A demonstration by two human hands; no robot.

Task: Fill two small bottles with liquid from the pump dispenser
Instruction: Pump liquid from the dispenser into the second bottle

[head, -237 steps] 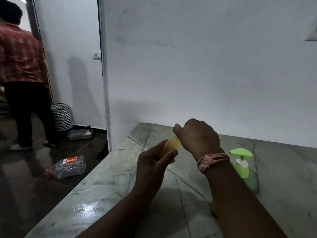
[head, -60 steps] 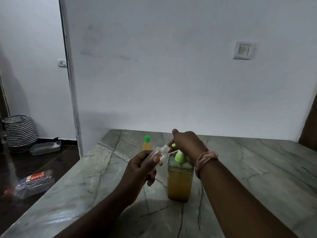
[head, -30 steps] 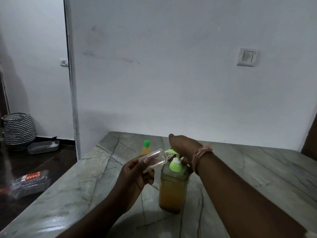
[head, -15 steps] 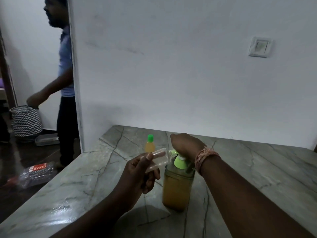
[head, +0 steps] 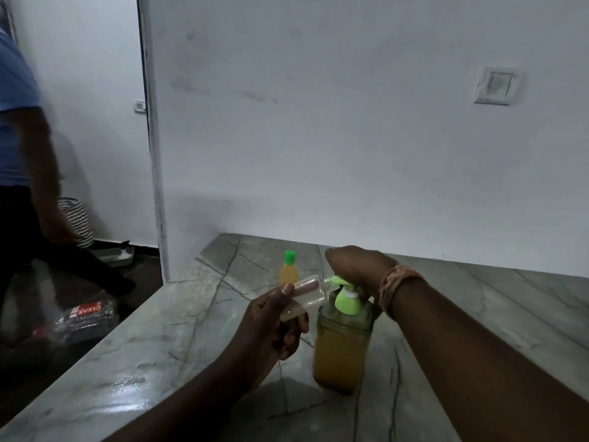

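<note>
Clear bottle (head: 305, 296) tilted, mouth at green pump spout (head: 333, 280).
Gripped in left hand (head: 271, 323), long axis rising rightward; right hand (head: 353, 266) pressing down on dispenser (head: 342, 349) standing on bench (head: 159, 362). "CLEAR" legible on floor pack (head: 84, 317).

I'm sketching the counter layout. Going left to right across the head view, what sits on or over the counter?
Left hand → capped small bottle, standing farther back → clear small bottle, held tilted at the spout → pump dispenser → right hand on the pump head.
</note>
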